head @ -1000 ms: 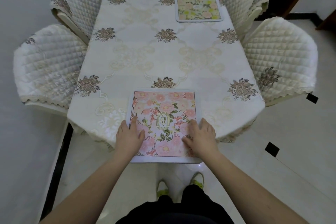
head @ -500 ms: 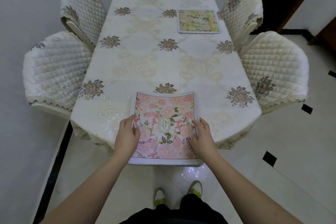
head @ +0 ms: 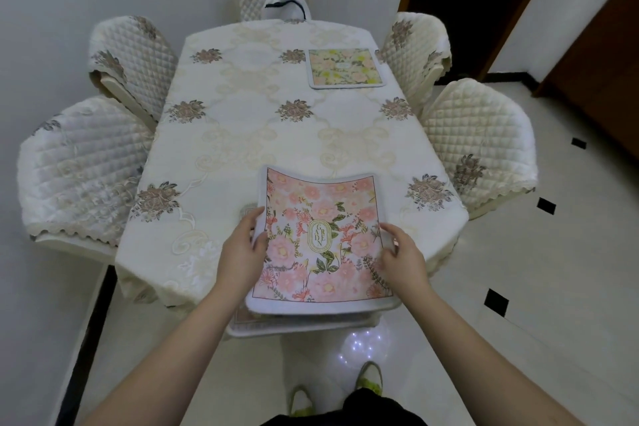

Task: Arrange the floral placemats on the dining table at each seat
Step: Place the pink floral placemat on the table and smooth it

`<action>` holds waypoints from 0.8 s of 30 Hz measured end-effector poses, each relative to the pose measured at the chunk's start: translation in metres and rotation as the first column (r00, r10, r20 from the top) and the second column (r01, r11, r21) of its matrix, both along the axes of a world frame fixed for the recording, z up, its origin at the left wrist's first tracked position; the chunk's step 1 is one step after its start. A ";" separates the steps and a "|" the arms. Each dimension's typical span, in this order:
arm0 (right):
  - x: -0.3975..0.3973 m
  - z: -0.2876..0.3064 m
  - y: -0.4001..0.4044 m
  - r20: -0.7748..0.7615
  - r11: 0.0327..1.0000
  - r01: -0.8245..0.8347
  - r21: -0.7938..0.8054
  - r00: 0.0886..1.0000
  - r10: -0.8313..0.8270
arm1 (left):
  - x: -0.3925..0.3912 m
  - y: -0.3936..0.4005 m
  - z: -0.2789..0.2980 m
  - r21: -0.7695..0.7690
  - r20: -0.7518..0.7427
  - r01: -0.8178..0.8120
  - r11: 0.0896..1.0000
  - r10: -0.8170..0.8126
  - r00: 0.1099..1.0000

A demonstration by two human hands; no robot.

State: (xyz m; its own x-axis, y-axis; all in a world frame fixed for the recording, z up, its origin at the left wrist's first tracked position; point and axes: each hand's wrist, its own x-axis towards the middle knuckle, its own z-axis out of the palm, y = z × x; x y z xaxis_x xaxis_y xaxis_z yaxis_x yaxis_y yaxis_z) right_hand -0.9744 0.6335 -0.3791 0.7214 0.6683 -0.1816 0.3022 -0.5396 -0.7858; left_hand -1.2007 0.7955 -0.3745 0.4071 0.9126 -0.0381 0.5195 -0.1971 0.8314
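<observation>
Head view: both hands grip a pink floral placemat [head: 321, 239] by its side edges, left hand [head: 242, 252] and right hand [head: 403, 258] with fingers curled round it, lifted and bowed above the near end of the tabletop [head: 242, 135]. More mats [head: 297, 323] lie beneath it. A yellow-green floral placemat [head: 344, 67] lies at the tabletop's far right seat.

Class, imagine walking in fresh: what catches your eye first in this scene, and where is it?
First, the pink floral placemat at the table's near end, lifted and bowed between the left hand and right hand, with another mat beneath. Next, the yellow-green placemat lying flat at the far right corner.
</observation>
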 end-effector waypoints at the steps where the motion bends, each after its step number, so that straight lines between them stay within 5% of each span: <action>1: 0.003 0.002 -0.004 -0.008 0.999 0.032 0.009 0.999 -0.032 | 0.004 0.000 0.003 0.003 0.021 0.009 1.000 -0.009 1.000; 11: 0.045 0.024 -0.048 -0.049 0.972 0.209 0.106 0.978 -0.205 | 0.065 -0.014 0.027 0.055 0.052 0.118 0.992 -0.120 0.991; 24: 0.143 0.013 -0.117 -0.162 0.963 0.249 0.105 0.959 -0.231 | 0.170 -0.065 0.039 0.055 -0.047 0.167 0.984 -0.164 0.985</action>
